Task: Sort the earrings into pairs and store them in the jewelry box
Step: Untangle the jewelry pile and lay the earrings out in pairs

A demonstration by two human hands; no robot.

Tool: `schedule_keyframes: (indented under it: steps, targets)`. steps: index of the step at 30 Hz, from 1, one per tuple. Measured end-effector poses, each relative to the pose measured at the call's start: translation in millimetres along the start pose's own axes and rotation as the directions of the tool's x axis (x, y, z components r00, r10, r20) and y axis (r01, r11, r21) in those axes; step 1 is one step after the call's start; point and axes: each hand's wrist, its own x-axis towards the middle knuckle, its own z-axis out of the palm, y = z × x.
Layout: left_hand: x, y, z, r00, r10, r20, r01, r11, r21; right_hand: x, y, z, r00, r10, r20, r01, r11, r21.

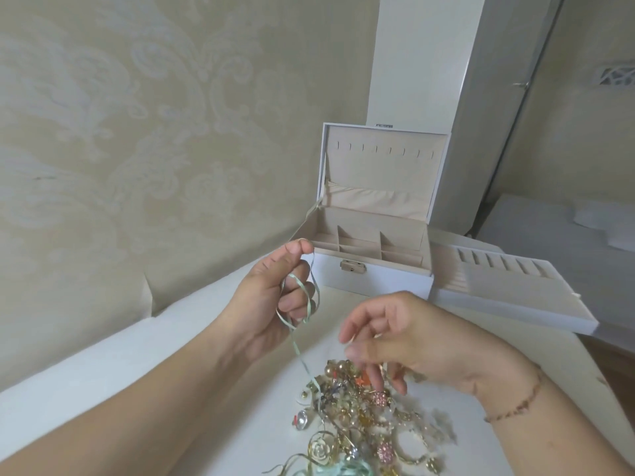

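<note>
- The earrings (374,403) lie in one tangled heap on the near part of the tabletop (192,341), directly under the right hand; too jumbled to count.
- One pale green ribbon (302,324) runs up and left out of the heap, its long axis near to far, into the left hand.
- The left hand (275,297) is raised left of the heap, fingers curled, pinching the ribbon.
- The right hand (405,341) hovers nearest the heap, fingers loosely bent and blurred; whether they hold anything I cannot tell.
- One jewelry box (374,249) stands open beyond the hands, lid upright, its compartments bare.
- One removable tray (508,297) lies just right of the box.
</note>
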Motion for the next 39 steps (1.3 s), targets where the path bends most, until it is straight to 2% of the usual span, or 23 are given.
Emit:
schedule_keyframes:
  steps: [3, 8, 11, 14, 19, 21, 23, 26, 28, 29, 31, 33, 35, 37, 39]
  targets:
    - [1, 5, 4, 1.000, 0.025, -0.014, -0.025, 0.999, -0.026, -5, -7, 9, 0.997, -0.011, 0.077, 0.018, 0.995, -0.097]
    - [4, 15, 12, 0.986, 0.156, -0.053, -0.155, 0.988, 0.021, -14, -19, 34, 0.989, -0.024, 0.145, 0.085, 0.898, -0.431]
    - [8, 21, 14, 0.970, 0.229, -0.081, -0.227, 0.973, 0.026, -19, -26, 34, 0.984, -0.032, 0.177, 0.114, 0.871, -0.478]
    - [12, 19, 5, 0.970, 0.233, -0.068, -0.230, 0.972, 0.056, -22, -30, 28, 0.985, -0.001, 0.170, 0.093, 0.840, -0.535]
    - [19, 2, -19, 0.975, 0.219, -0.023, -0.192, 0.898, 0.396, -26, -29, 33, 0.984, 0.011, 0.179, 0.113, 0.736, -0.667]
    - [20, -4, -27, 0.969, 0.240, -0.055, -0.157, 0.775, 0.612, -30, -32, 36, 0.982, 0.010, 0.191, 0.133, 0.682, -0.720]
    - [20, -9, -35, 0.958, 0.277, -0.074, -0.108, 0.588, 0.802, -34, -36, 41, 0.983, 0.036, 0.180, 0.123, 0.599, -0.791]
    - [20, -16, -47, 0.945, 0.326, 0.021, -0.116, 0.276, 0.954, -31, -40, 51, 0.984, 0.091, 0.151, 0.089, 0.481, -0.872]
    - [20, -19, -53, 0.939, 0.331, 0.098, -0.131, 0.078, 0.988, -24, -39, 56, 0.977, 0.138, 0.160, 0.081, 0.454, -0.887]
    - [20, -20, -54, 0.941, 0.321, 0.109, -0.127, 0.037, 0.991, -22, -38, 57, 0.973, 0.154, 0.173, 0.084, 0.463, -0.883]
    - [19, -21, -55, 0.946, 0.307, 0.103, -0.116, 0.025, 0.993, -23, -34, 53, 0.972, 0.104, 0.211, 0.129, 0.517, -0.846]
    - [19, -22, -55, 0.940, 0.322, 0.112, -0.117, -0.003, 0.993, -28, -33, 41, 0.966, 0.036, 0.256, 0.173, 0.647, -0.742]
    - [20, -23, -57, 0.917, 0.379, 0.122, -0.126, -0.015, 0.992, -29, -32, 25, 0.958, -0.054, 0.283, 0.208, 0.811, -0.547]
    - [20, -23, -56, 0.884, 0.454, 0.113, -0.131, 0.009, 0.991, -23, -28, 12, 0.947, -0.241, 0.211, 0.296, 0.909, -0.294]
    - [19, -23, -49, 0.839, 0.515, 0.176, -0.196, -0.016, 0.981, -15, -23, 8, 0.913, -0.407, 0.009, 0.407, 0.913, -0.041]
